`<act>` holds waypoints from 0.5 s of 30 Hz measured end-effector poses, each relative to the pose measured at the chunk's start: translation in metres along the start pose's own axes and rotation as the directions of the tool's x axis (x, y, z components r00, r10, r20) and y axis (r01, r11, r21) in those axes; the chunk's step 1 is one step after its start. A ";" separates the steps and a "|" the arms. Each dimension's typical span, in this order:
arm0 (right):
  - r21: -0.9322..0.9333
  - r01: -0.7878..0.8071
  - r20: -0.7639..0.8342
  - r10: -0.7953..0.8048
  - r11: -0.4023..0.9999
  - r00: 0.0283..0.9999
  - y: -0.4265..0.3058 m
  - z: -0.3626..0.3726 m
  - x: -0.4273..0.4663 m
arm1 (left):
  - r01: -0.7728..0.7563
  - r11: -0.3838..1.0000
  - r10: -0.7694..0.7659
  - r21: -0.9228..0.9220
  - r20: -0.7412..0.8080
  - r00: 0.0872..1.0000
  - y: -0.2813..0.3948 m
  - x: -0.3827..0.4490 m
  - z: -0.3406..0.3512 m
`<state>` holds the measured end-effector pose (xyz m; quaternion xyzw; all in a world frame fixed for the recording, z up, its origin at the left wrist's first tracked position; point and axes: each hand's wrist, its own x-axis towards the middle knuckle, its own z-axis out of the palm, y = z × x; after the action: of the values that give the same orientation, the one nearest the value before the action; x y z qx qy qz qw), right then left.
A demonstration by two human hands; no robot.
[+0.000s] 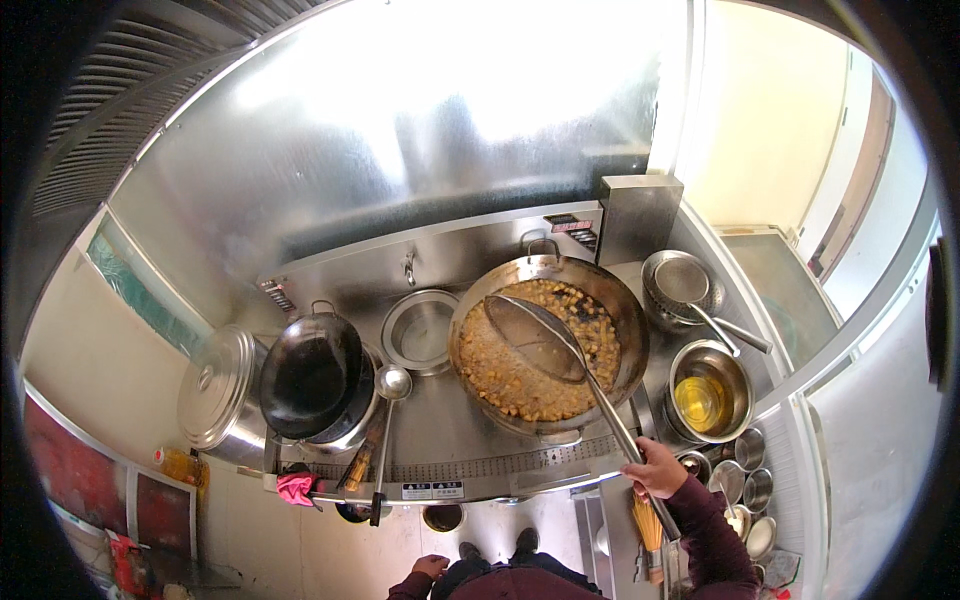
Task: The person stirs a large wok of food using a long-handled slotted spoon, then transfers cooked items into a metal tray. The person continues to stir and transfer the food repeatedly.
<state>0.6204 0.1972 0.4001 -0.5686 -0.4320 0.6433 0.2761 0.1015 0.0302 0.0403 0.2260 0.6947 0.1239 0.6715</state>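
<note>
My right hand (655, 469) is closed around the metal handle of a large mesh strainer (536, 337). The strainer's round head lies over the big wok (630, 315), where many small browned cubes bubble in oil (487, 390). Dark pieces float near the wok's upper right side. Low in the view, my left hand (431, 566) hangs by my body, away from the stove; its fingers look curled, and whether it holds anything is not clear. Left of the wok, a steel ladle (394, 382) rests on the stove top with its handle over the front edge.
A dark empty wok (311, 379) and a lidded steel pot (217, 390) stand left. A steel basin (421, 334) sits beneath the faucet (409, 268). At right are strainers (681, 281), a bowl of yellow oil (699, 401) and seasoning containers (757, 487). A pink cloth (296, 486) hangs at the front edge.
</note>
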 end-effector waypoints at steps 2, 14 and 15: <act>0.053 -0.040 0.065 0.036 0.998 0.997 0.006 0.001 -0.009 | -0.002 1.000 0.002 0.000 -0.025 1.000 0.010 -0.006 0.003; 0.012 -0.077 0.098 0.076 0.997 0.992 0.033 0.054 -0.003 | -0.013 1.000 0.013 0.010 0.003 1.000 0.024 -0.005 -0.011; -0.026 -0.062 0.093 0.064 0.998 0.994 0.034 0.058 0.001 | -0.006 1.000 0.006 0.011 0.012 1.000 0.024 -0.004 -0.013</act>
<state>0.5686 0.1676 0.3692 -0.5542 -0.4336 0.6728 0.2286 0.0925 0.0512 0.0562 0.2328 0.6906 0.1207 0.6740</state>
